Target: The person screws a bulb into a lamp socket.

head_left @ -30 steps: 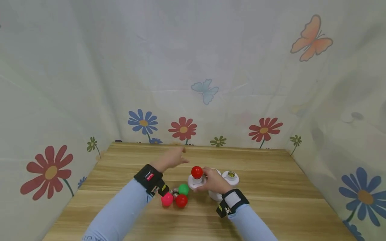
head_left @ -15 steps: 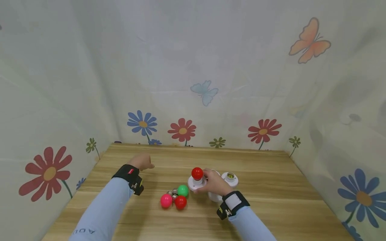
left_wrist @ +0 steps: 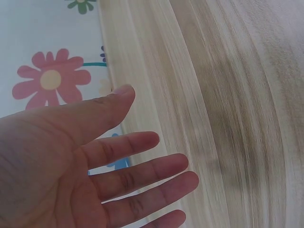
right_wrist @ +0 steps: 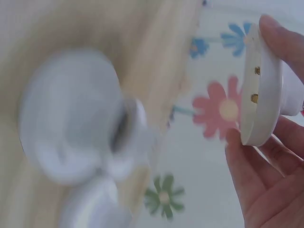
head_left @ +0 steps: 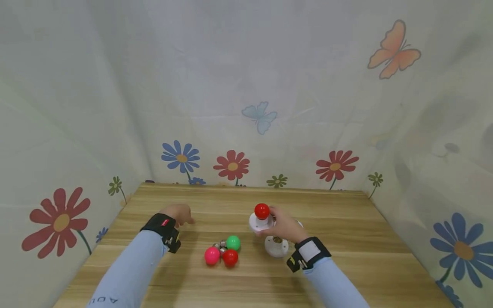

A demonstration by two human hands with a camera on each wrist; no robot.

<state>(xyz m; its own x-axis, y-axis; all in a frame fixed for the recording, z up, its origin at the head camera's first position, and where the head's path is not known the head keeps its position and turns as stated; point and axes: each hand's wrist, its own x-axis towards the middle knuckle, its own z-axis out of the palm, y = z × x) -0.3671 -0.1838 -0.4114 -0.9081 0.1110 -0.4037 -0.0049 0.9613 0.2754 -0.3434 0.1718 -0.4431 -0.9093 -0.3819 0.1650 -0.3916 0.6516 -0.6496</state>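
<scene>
My right hand (head_left: 284, 225) grips a white lamp socket (head_left: 256, 224) by its round base. A red light bulb (head_left: 262, 211) stands upright in that socket. In the right wrist view, the socket's base (right_wrist: 267, 90) is seen edge-on between thumb and fingers, raised off the table. My left hand (head_left: 178, 214) hovers over the left of the table, holding nothing. Its fingers (left_wrist: 142, 178) are spread and fairly straight in the left wrist view. Another white lamp socket (head_left: 276, 251) sits just below my right hand. One more socket (head_left: 300, 223) is mostly hidden behind that hand.
Loose bulbs lie grouped on the wooden table (head_left: 215, 291): a pink bulb (head_left: 212, 256), a red one (head_left: 230, 258) and a green one (head_left: 233, 242), their metal screw bases pointing together. A flower-printed curtain (head_left: 192, 85) borders the table's back and sides.
My left hand has drawn away leftward from near the red bulb and stayed there. My right hand has carried the socket with its red bulb up and to the right.
</scene>
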